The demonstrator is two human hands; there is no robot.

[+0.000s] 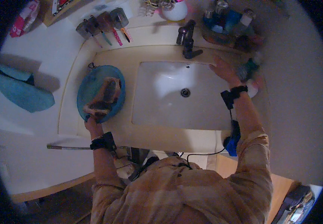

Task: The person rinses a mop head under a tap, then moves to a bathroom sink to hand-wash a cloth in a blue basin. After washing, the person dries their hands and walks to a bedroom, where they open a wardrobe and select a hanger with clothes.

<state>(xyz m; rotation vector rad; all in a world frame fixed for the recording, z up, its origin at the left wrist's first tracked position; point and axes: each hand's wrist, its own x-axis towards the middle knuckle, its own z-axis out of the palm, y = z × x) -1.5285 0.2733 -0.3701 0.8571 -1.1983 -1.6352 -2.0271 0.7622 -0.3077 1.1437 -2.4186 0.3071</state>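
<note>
A blue-green basin (91,81) stands on the counter left of the sink, with what looks like a pair of shoes or slippers (107,95) lying in it. My left hand (93,124) is at the basin's near rim, beside a small dark object; whether it grips the rim cannot be told. Across the white sink (161,112), my right hand (224,70) reaches over its far right corner, fingers extended and holding nothing visible. The dark faucet (189,47) rises behind the sink, left of my right hand. The drain (185,92) shows in the sink floor.
Toothbrushes (116,36) and cups (119,18) hang on the wall at the back left. A white round pot (175,11) stands behind the faucet. Bottles (231,22) crowd the back right corner, with more beside my right wrist. A teal towel (27,95) hangs at left.
</note>
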